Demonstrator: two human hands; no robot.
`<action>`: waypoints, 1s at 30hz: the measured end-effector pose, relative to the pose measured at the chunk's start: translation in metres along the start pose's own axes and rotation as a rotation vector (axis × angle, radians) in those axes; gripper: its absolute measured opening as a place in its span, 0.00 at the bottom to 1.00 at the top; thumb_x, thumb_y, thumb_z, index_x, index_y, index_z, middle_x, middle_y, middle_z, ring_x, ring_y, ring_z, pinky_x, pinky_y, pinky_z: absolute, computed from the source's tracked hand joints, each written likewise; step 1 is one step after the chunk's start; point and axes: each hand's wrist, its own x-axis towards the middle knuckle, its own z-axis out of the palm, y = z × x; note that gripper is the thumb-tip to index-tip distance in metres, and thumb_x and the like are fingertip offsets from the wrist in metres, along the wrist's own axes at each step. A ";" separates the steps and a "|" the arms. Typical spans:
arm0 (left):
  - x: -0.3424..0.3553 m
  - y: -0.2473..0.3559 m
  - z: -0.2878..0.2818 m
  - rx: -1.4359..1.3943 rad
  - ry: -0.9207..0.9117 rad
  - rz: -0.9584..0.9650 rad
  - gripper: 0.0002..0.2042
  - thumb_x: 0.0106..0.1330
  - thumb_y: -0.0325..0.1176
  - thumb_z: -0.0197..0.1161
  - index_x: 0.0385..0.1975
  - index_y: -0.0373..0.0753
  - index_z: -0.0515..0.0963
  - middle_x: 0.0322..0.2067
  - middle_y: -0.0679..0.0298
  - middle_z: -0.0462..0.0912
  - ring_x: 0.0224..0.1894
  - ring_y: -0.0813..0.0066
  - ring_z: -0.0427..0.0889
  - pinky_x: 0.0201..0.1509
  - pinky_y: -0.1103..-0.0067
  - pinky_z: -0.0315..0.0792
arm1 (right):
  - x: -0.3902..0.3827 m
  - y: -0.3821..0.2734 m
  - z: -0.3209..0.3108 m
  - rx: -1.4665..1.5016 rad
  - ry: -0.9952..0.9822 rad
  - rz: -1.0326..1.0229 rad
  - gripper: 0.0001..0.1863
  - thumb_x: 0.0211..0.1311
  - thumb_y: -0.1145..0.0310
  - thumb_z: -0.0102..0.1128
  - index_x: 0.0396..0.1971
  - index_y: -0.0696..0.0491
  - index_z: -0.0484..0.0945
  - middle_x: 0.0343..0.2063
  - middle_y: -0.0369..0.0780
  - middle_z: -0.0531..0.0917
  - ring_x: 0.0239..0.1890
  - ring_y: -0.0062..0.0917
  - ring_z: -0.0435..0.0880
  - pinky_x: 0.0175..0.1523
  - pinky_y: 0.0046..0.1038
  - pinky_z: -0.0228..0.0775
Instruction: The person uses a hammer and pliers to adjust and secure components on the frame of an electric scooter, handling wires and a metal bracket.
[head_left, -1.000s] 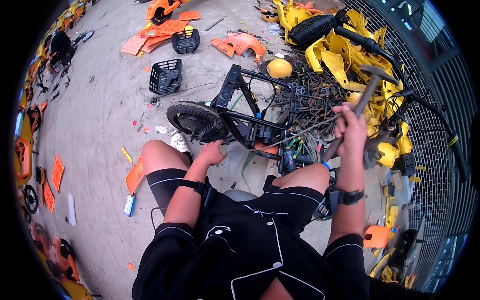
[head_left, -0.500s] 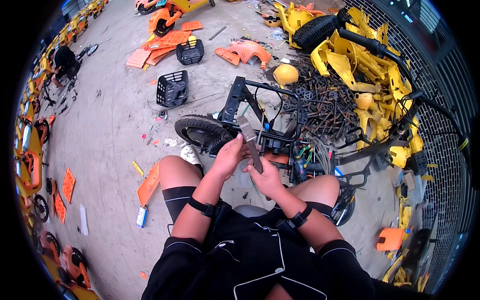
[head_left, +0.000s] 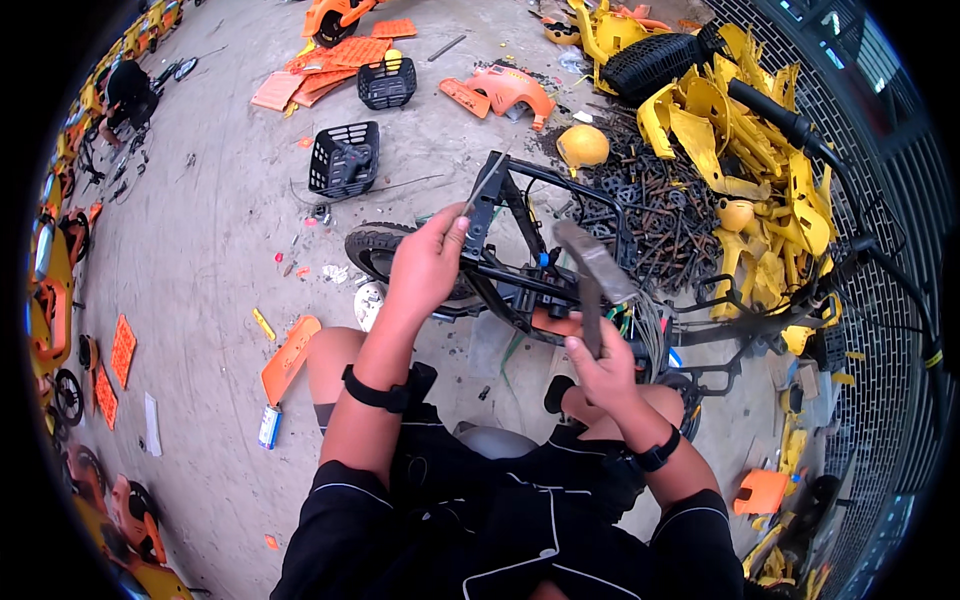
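Grey concrete floor [head_left: 230,250] stretches wide at nine o'clock; two black baskets [head_left: 388,93] lie at eleven. Left hand [head_left: 430,264]: fingers clamped on one thin metal rod [head_left: 489,180], tilted toward one. One black bike frame [head_left: 481,228] stands at twelve. Right hand [head_left: 606,372]: fingers wrapped around one hammer [head_left: 597,262]. Yellow panels [head_left: 690,130] edge two o'clock; brick wall [head_left: 872,300], three.

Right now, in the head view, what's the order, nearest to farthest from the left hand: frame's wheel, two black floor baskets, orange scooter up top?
From the left hand:
1. Frame's wheel: just left.
2. Lower black basket: up and left.
3. Upper black basket: beyond the lower one.
4. Orange scooter: at the top edge.
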 end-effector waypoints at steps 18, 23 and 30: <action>0.056 -0.083 -0.023 0.181 -0.113 0.361 0.05 0.63 0.28 0.69 0.38 0.42 0.86 0.31 0.63 0.78 0.39 0.61 0.76 0.45 0.71 0.70 | 0.069 -0.063 -0.024 -0.384 -0.020 0.041 0.19 0.72 0.62 0.63 0.57 0.56 0.76 0.27 0.34 0.80 0.27 0.19 0.77 0.34 0.25 0.70; 0.064 -0.096 -0.035 0.183 -0.013 0.370 0.03 0.64 0.26 0.66 0.36 0.41 0.83 0.35 0.64 0.80 0.39 0.60 0.76 0.47 0.70 0.69 | 0.091 -0.069 0.008 -0.454 -0.067 0.034 0.16 0.72 0.61 0.62 0.54 0.53 0.77 0.24 0.40 0.81 0.26 0.24 0.79 0.34 0.28 0.71; 0.070 -0.100 -0.030 0.207 -0.003 0.400 0.04 0.63 0.26 0.65 0.35 0.42 0.83 0.33 0.64 0.80 0.38 0.59 0.75 0.46 0.69 0.69 | 0.099 -0.072 0.024 -0.534 -0.094 0.047 0.14 0.72 0.60 0.61 0.52 0.50 0.78 0.21 0.42 0.80 0.24 0.35 0.80 0.32 0.33 0.71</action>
